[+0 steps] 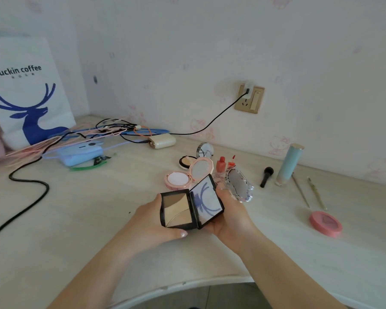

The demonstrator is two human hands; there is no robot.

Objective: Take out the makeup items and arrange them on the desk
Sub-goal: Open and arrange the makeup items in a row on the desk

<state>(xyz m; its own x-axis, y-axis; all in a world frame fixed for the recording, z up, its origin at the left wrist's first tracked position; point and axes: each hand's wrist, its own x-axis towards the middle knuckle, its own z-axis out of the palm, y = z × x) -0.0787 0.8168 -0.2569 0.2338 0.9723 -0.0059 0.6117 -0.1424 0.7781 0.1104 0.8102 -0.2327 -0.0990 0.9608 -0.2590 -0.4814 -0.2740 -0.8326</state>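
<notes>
Gripping an open black compact (191, 205), left hand (152, 221) holds its powder pan, right hand (230, 210) its mirrored lid.

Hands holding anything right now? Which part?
Yes: an open black compact. Left hand grips the powder-pan half by its outer edges; right hand holds the mirror lid from beneath.

A black palette (191, 205) sits open in the middle of the frame, with tan and cream powder on one side and a mirror on the other. Just above it a pink compact (187, 173) lies open on the desk. Behind that are a round powder (187, 162), a small round mirror (205, 150) and two red bottles (224, 163). A clear shiny case (239, 184) is just right of the palette. Farther right lie a black brush (266, 176), a blue tube (289, 165) standing up, two thin sticks (309, 190) and a pink blush (325, 223).
</notes>
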